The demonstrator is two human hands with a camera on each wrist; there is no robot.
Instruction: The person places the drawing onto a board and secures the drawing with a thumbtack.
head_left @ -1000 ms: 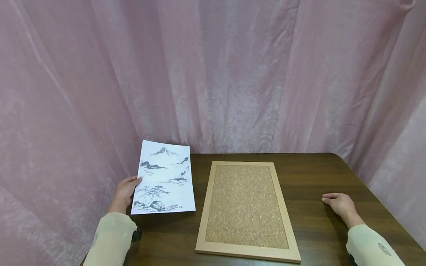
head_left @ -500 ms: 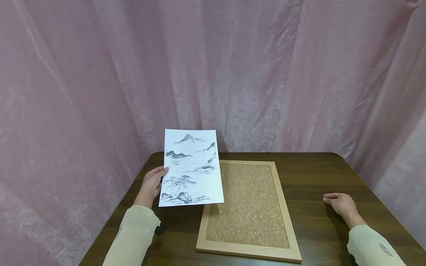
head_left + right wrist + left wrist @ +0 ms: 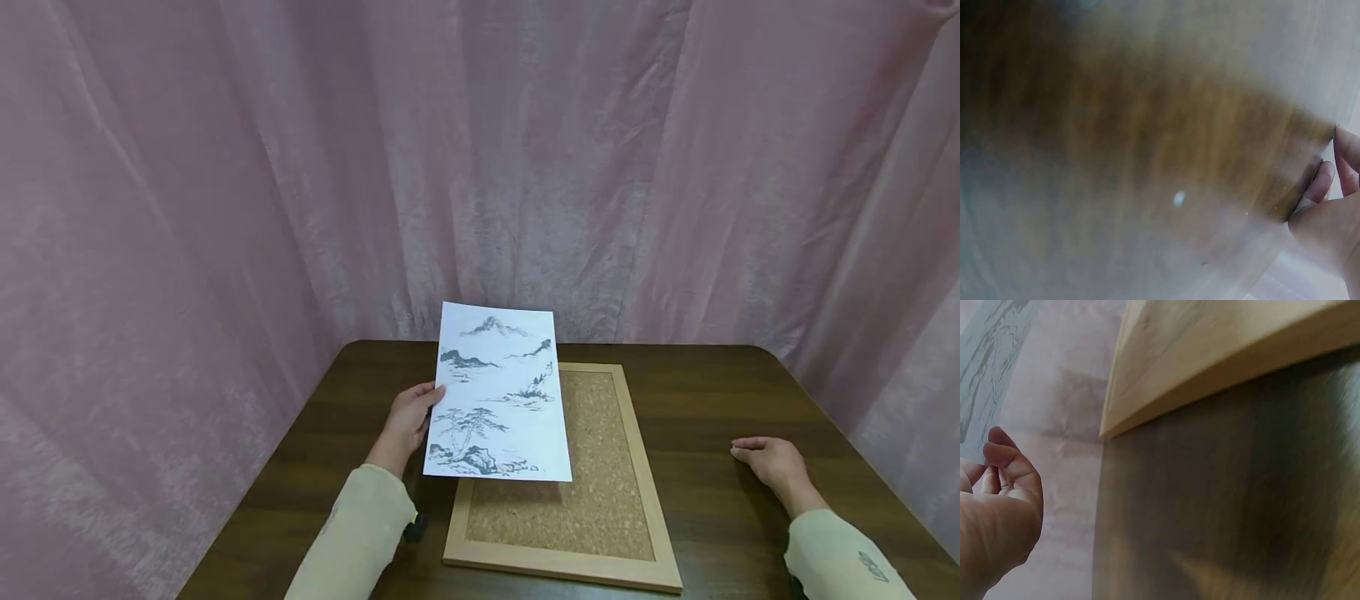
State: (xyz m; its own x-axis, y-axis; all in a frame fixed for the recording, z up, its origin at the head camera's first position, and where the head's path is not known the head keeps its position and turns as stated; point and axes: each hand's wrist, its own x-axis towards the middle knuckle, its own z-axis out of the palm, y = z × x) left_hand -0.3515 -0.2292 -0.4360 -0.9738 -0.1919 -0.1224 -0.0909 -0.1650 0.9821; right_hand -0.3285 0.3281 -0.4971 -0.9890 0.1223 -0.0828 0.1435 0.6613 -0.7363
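Observation:
In the head view my left hand (image 3: 407,419) pinches the left edge of a white sheet of paper (image 3: 498,387) printed with an ink landscape of mountains and pines. The sheet is tilted up and overlaps the left part of a wood-framed cork board (image 3: 611,483), hiding much of it. The left wrist view shows thumb and fingers on the paper's edge (image 3: 985,375), beside the board's pale frame (image 3: 1210,369). My right hand (image 3: 772,467) rests on the table at the right, fingers loosely bent. In the right wrist view its fingertips (image 3: 1324,181) touch the tabletop, thumb and finger apart.
The dark brown wooden table (image 3: 705,392) has rounded far corners. Directly behind its far edge hangs a pink velvet curtain (image 3: 525,167), which continues along both sides.
My left hand has carried the paper from left of the cork board to the right, so that it now overlaps the board. The right hand has stayed in place.

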